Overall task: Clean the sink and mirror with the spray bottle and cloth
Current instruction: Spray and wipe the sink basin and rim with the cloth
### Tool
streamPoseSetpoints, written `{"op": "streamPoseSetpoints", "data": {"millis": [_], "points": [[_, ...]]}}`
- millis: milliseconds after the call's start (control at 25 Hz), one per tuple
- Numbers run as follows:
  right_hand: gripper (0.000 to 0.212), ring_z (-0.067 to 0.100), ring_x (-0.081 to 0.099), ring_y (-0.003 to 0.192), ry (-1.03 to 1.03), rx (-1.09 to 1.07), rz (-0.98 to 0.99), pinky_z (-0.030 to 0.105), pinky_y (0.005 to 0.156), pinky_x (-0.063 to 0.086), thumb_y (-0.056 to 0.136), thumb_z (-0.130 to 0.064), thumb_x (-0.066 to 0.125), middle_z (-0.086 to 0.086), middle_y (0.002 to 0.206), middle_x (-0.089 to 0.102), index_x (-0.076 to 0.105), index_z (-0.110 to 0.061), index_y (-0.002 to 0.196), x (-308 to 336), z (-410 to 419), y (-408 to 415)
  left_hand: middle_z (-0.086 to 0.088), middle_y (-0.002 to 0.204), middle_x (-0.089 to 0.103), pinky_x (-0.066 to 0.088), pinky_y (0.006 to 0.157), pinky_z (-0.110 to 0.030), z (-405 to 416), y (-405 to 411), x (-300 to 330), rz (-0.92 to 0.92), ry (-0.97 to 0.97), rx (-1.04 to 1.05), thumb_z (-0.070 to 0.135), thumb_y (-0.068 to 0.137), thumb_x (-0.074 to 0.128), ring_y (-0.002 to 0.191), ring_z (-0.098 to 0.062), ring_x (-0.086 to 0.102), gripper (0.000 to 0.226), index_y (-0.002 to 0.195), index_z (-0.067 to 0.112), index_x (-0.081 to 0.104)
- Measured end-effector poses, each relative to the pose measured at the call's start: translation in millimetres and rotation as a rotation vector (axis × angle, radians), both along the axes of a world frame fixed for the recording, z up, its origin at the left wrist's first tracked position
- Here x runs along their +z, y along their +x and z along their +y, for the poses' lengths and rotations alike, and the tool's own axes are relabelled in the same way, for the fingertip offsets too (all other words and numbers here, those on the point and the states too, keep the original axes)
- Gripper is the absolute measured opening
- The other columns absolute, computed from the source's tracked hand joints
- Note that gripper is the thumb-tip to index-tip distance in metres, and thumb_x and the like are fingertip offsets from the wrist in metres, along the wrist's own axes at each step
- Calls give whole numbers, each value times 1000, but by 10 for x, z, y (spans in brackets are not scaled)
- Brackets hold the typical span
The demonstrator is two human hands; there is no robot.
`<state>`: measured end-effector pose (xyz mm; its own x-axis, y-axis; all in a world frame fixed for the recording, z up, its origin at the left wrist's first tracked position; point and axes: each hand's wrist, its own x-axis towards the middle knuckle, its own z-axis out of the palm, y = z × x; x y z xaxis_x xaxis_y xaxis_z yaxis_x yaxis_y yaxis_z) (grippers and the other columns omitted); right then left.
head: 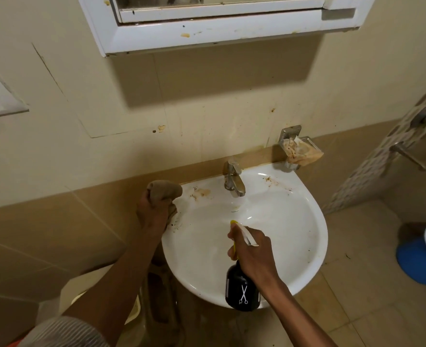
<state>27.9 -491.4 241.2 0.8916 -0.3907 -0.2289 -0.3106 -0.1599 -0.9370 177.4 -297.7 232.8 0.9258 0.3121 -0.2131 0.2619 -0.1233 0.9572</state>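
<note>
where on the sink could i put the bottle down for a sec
The flat rim right of the tap, below the soap dish, is bare but stained. The rim left of the tap is crowded by the left hand gripping the cloth. The right hand holds the bottle over the sink, whose front rim is narrow and curved.

The sink (304,236) bowl is left open toward its right side. The back rim is blocked midway by the tap (234,180), the back right corner is crowded by the soap dish (300,151).
</note>
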Motion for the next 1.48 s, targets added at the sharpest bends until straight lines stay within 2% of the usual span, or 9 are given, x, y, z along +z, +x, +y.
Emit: {"op": "streamPoseSetpoints", "data": {"millis": [120, 240, 400, 680, 840, 1000, 1120, 1280, 1480], "points": [[34, 8, 74, 74, -58, 41, -32, 23, 75, 55, 107, -42, 53, 0, 74, 77, 75, -21, 92, -22, -26, 66, -4, 91, 64, 55, 49, -22, -140, 112, -29, -57, 83, -70, -8, 85, 54, 73, -20, 64, 34, 106, 17, 64], [30, 12, 73, 84, -56, 49, -56, 34, 84, 57, 107, -43, 52, -4, 81, 78, 74, -30, 91, -63, -40, 88, -6, 104, 64, 61, 63, -49, -172, 297, -200, -176, 275, -178, 3, 72, 48, 89, -29, 67, 45, 102, 33, 64], [34, 13, 74, 81, -2, 15, -55, 36, 85, 59, 107, -43, 52, -1, 80, 78, 75, -24, 91, -56, -76, 129, -13, 129, 49, 53, 87, -49, -424, 392, -98, -222, 592, -196, 0, 79, 54, 107, -29, 55, 54, 127, 23, 57], [35, 10, 74, 81, -13, 11, -51, 28, 82, 59, 107, -43, 52, 0, 80, 78, 76, -23, 92, -47, -140, 214, -13, 144, 35, 54, 83, -52, -969, 665, -195, -282, 1079, -548, -1, 83, 62, 124, -37, 45, 62, 137, 28, 49], [32, -3, 70, 78, -50, 19, -55, 11, 73, 52, 107, -39, 51, -14, 74, 75, 77, -22, 97, -15, -220, 284, -7, 156, 25, 38, 104, -55, -1235, 623, -553, -190, 1269, -746, 14, 93, 56, 140, -34, 30, 63, 147, 32, 29], [33, -4, 69, 78, -73, 17, -52, 7, 72, 49, 107, -39, 50, -16, 74, 74, 76, -21, 97, -50, -237, 315, -3, 163, 12, 20, 117, -49, -1068, 673, -702, -260, 1321, -942, 11, 92, 57, 151, -30, 11, 80, 155, 27, 10], [35, 3, 72, 80, -36, 26, -26, 10, 71, 52, 107, -41, 50, -5, 81, 79, 77, -20, 99, -84, -127, 309, -2, 158, 30, 31, 114, -46, -878, 749, -713, -508, 1437, -958, 13, 87, 67, 146, -29, 29, 84, 156, 25, 21], [34, 4, 74, 84, -3, 29, -1, 14, 72, 52, 106, -44, 50, 1, 85, 79, 77, -24, 100, -87, -23, 265, -2, 145, 49, 46, 100, -56, -731, 819, -744, -532, 1459, -1049, 11, 71, 78, 133, -30, 49, 92, 147, 31, 30], [32, 6, 74, 85, 28, -3, -11, 20, 77, 53, 105, -46, 52, 0, 84, 79, 77, -27, 99, -59, -17, 255, 0, 141, 52, 41, 99, -61, -411, 883, -765, -532, 1374, -1181, 3, 67, 73, 131, -32, 49, 86, 140, 34, 40]]}}
